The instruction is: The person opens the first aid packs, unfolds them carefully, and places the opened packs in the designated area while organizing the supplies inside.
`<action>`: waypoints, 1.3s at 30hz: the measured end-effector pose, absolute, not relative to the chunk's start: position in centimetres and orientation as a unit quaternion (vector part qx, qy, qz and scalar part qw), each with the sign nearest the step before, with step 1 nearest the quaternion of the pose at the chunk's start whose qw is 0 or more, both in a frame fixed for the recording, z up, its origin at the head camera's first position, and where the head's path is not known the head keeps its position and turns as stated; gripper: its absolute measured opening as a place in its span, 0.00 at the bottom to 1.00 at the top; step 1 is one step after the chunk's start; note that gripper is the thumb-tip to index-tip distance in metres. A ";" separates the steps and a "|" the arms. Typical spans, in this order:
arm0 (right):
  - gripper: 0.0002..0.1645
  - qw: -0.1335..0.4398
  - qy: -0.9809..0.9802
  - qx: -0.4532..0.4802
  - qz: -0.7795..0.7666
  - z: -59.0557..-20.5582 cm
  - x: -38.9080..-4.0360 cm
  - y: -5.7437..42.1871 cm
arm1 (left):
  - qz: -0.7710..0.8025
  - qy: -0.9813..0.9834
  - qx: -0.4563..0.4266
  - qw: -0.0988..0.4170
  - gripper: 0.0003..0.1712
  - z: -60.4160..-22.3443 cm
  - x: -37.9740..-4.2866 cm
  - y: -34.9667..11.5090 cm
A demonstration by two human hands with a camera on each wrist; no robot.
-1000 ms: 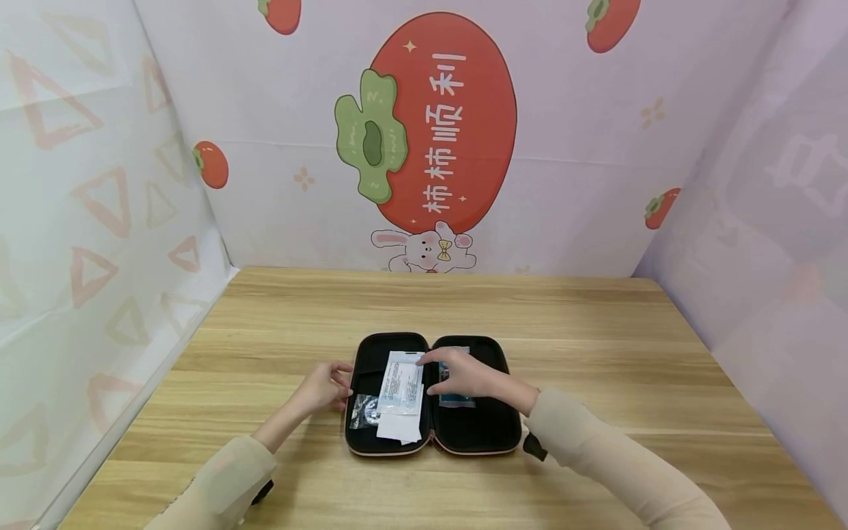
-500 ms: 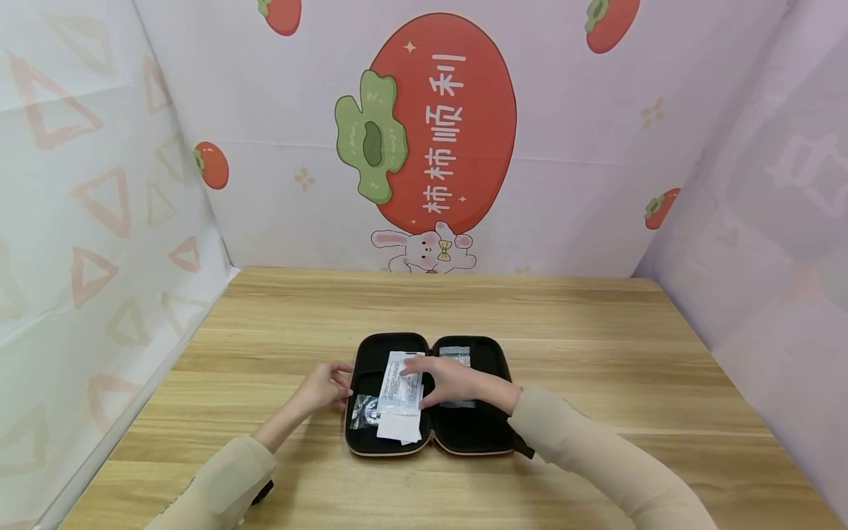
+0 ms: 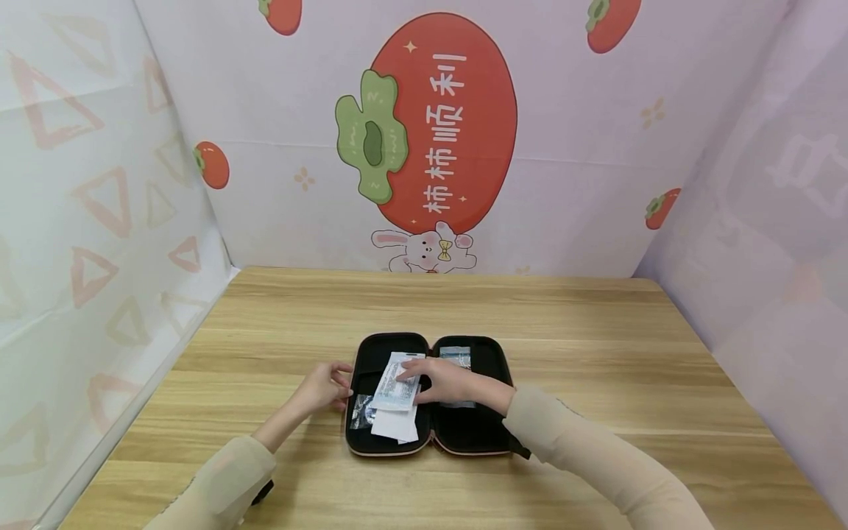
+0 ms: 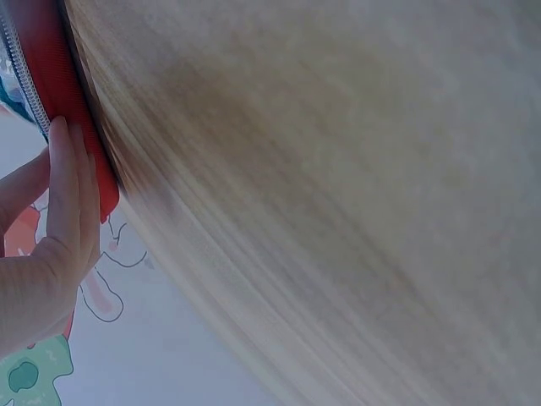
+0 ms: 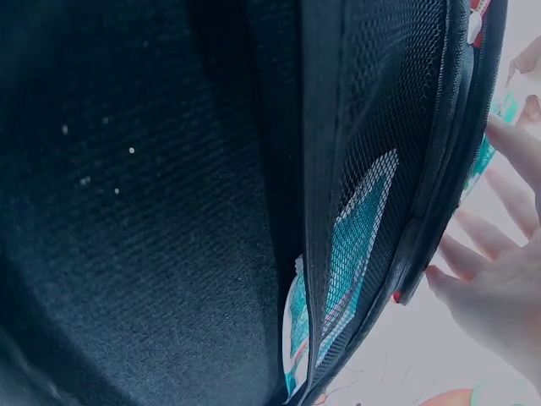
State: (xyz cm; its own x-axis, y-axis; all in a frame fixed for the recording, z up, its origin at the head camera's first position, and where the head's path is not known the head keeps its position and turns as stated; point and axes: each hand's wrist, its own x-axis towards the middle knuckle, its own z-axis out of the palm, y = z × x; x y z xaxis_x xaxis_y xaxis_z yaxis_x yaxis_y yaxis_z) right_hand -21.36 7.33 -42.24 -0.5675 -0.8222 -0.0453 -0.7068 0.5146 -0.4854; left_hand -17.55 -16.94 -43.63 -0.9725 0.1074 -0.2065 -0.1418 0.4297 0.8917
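A zippered hard case (image 3: 473,430) lies unfolded on the wooden table, black inside and red outside. In its left half is a flat white printed packet (image 3: 391,390) over white papers (image 3: 394,425). My right hand (image 3: 444,379) reaches across from the right and grips this packet at its right side, thumb at the edge and fingers on top. In the right wrist view, my right hand (image 5: 499,271) shows past the case's rim. My left hand (image 3: 327,386) rests its straight fingers against the case's left side, also seen as a red wall (image 4: 63,85) in the left wrist view.
A small clear bag with a dark round item (image 3: 362,412) lies in the left half. Under mesh in the right half sits a teal packet (image 5: 351,254), partly hidden by my right arm in the head view. A printed cloth backdrop (image 3: 570,184) stands behind the table.
My right hand has moved left from the case's middle onto the white packet. The packet and papers have shifted slightly left and tilted. The left hand has stayed still.
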 end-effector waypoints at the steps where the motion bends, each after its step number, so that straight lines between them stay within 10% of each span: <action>1: 0.23 0.135 0.859 -0.443 -0.218 -42.2 -21.4 7.4 | 0.534 0.837 -0.010 0.116 0.23 -43.7 -17.6 -16.9; 39: 0.09 0.060 0.862 -0.452 -0.221 -42.5 -20.9 6.3 | 0.534 0.838 -0.003 0.114 0.23 -43.7 -17.5 -16.8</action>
